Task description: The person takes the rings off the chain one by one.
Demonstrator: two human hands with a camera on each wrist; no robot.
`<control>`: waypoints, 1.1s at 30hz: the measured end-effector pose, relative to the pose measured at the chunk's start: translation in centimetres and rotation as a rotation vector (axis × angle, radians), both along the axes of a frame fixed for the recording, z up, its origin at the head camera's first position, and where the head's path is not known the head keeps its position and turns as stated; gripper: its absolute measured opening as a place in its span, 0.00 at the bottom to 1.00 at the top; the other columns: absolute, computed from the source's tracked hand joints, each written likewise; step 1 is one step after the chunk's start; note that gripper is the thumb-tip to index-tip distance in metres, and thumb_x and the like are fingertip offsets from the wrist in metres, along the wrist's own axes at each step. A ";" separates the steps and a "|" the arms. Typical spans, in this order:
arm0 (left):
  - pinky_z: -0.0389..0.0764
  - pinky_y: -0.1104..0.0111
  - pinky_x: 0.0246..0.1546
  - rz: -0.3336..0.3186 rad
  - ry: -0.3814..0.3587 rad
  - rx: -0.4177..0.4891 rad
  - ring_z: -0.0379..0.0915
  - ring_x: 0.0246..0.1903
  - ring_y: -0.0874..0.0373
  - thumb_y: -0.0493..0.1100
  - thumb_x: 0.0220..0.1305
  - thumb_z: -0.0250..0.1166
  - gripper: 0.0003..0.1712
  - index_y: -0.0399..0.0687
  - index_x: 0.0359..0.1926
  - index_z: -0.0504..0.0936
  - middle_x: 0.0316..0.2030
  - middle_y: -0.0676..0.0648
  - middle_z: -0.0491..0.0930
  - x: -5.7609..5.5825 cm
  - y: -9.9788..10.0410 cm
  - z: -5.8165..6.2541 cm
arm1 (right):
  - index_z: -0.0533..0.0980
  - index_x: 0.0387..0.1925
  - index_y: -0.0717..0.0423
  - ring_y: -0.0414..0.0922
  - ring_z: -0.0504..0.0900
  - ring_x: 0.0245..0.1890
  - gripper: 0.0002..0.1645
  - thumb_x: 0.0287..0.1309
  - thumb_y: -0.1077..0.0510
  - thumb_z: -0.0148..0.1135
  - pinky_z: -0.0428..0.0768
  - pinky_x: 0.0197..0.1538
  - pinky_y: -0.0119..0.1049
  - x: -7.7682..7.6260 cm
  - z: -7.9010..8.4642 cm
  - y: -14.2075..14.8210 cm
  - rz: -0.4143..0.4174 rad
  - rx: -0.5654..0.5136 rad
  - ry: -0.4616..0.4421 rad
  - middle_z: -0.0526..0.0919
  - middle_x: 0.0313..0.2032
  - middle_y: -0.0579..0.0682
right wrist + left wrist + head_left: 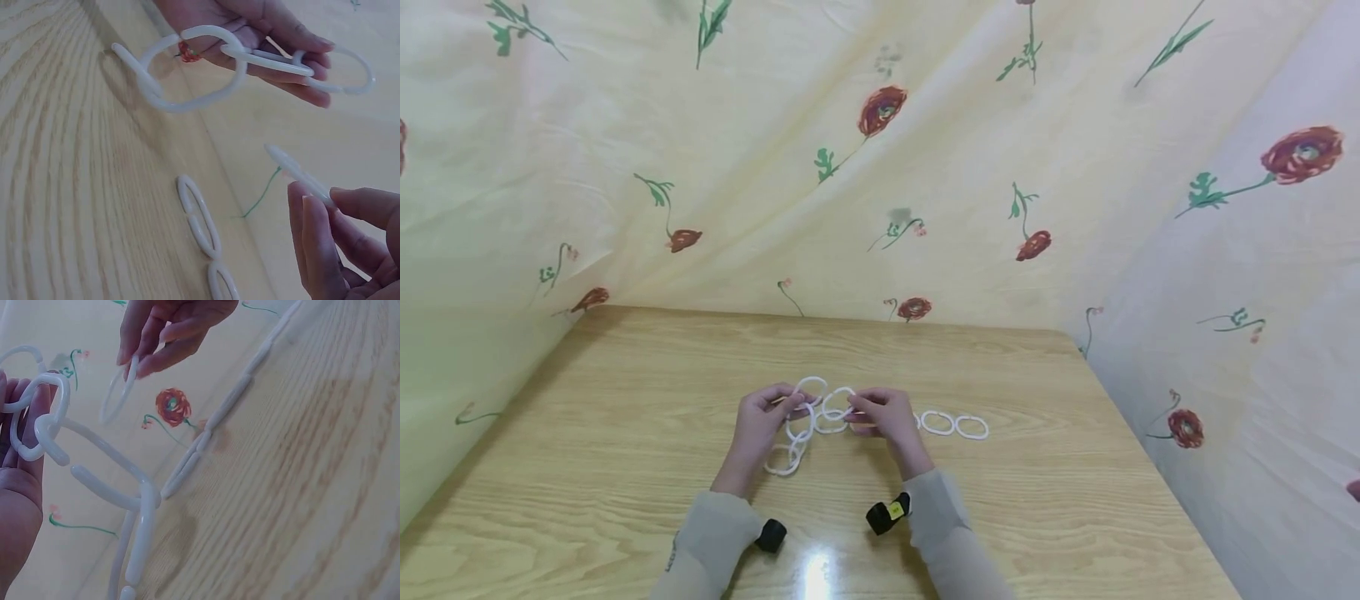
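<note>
My left hand holds a short chain of white plastic links by its upper end, thumb and fingers around the top link. Several oval links, each with a small gap in its side, hang joined from it, and the lowest reaches down to the tabletop. To its right, my right hand pinches one single white link between thumb and fingertips. In the right wrist view this link stands apart from the chain, below the left hand.
A row of loose white links lies flat on the wood-grain table, behind and to the right of the right hand, which partly hides it. A flower-patterned cloth hangs behind the table. Black wrist cameras sit at both cuffs.
</note>
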State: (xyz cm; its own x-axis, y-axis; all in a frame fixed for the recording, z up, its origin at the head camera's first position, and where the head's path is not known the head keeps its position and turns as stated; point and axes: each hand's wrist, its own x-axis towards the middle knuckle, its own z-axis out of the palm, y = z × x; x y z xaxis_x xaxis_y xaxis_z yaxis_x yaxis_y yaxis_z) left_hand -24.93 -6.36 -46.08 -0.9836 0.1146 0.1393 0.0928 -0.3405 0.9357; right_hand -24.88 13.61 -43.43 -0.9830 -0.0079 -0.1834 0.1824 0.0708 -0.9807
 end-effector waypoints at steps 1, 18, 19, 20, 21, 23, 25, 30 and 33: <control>0.86 0.70 0.43 -0.001 -0.001 -0.002 0.85 0.37 0.62 0.33 0.64 0.63 0.07 0.48 0.30 0.83 0.30 0.54 0.88 0.0 0.0 0.0 | 0.79 0.44 0.72 0.38 0.86 0.27 0.16 0.60 0.62 0.64 0.87 0.30 0.32 0.0 -0.1 -0.2 0.009 0.014 -0.002 0.87 0.36 0.62; 0.86 0.72 0.41 0.031 -0.022 -0.007 0.85 0.35 0.64 0.35 0.64 0.63 0.09 0.53 0.28 0.83 0.29 0.57 0.87 0.2 -0.3 0.3 | 0.80 0.40 0.71 0.39 0.86 0.23 0.13 0.55 0.65 0.67 0.86 0.27 0.30 -0.5 -1.6 -3.5 0.078 0.164 -0.085 0.87 0.32 0.64; 0.86 0.72 0.41 0.031 -0.021 0.000 0.85 0.35 0.64 0.35 0.64 0.63 0.10 0.53 0.28 0.83 0.29 0.57 0.87 0.2 -0.3 0.3 | 0.80 0.40 0.71 0.39 0.86 0.23 0.13 0.55 0.65 0.67 0.86 0.26 0.30 -0.5 -1.6 -3.6 0.081 0.170 -0.091 0.87 0.32 0.64; 0.86 0.73 0.40 0.033 -0.016 0.005 0.85 0.35 0.64 0.34 0.64 0.63 0.11 0.53 0.27 0.83 0.29 0.56 0.87 0.1 -0.3 0.3 | 0.80 0.40 0.70 0.39 0.86 0.23 0.12 0.55 0.65 0.67 0.86 0.26 0.30 -0.5 -1.5 -3.7 0.084 0.174 -0.094 0.87 0.32 0.64; 0.86 0.73 0.39 0.031 -0.015 0.008 0.85 0.34 0.64 0.34 0.64 0.63 0.11 0.53 0.27 0.83 0.29 0.56 0.87 0.1 -0.3 0.3 | 0.80 0.39 0.70 0.39 0.86 0.23 0.12 0.55 0.65 0.68 0.85 0.26 0.30 -0.5 -1.5 -3.8 0.085 0.178 -0.097 0.87 0.32 0.64; 0.86 0.74 0.38 0.031 -0.008 0.014 0.85 0.34 0.63 0.33 0.64 0.62 0.12 0.53 0.27 0.83 0.28 0.56 0.87 0.0 -0.3 0.3 | 0.81 0.39 0.69 0.39 0.85 0.22 0.11 0.55 0.65 0.68 0.85 0.26 0.30 -0.5 -1.4 -4.0 0.088 0.182 -0.104 0.87 0.31 0.63; 0.86 0.74 0.38 0.028 -0.005 0.012 0.85 0.34 0.63 0.33 0.64 0.62 0.12 0.53 0.27 0.83 0.28 0.56 0.87 0.0 -0.3 0.3 | 0.81 0.38 0.69 0.39 0.86 0.22 0.11 0.54 0.65 0.68 0.86 0.27 0.30 -0.5 -1.3 -4.2 0.095 0.188 -0.103 0.87 0.31 0.64; 0.86 0.72 0.41 0.027 -0.023 0.007 0.85 0.35 0.63 0.34 0.65 0.62 0.12 0.52 0.27 0.83 0.29 0.56 0.86 0.1 -0.4 0.4 | 0.82 0.37 0.69 0.43 0.87 0.24 0.10 0.55 0.64 0.67 0.86 0.28 0.32 -0.2 -0.9 -4.3 0.133 0.231 -0.096 0.87 0.30 0.62; 0.86 0.72 0.41 0.023 -0.031 0.010 0.85 0.36 0.62 0.34 0.65 0.62 0.11 0.52 0.27 0.83 0.30 0.55 0.86 0.2 -0.5 0.4 | 0.82 0.37 0.69 0.46 0.88 0.26 0.10 0.57 0.64 0.66 0.86 0.28 0.32 -0.1 -0.9 -4.3 0.161 0.246 -0.096 0.87 0.31 0.62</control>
State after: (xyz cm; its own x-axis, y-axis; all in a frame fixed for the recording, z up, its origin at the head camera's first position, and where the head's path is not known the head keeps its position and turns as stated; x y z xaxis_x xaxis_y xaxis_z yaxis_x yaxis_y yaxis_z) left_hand -24.76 -6.84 -45.69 -0.9898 0.0906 0.1095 0.0716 -0.3476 0.9349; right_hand -24.98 9.32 -44.29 -0.9509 -0.1056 -0.2911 0.2406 0.3398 -0.9092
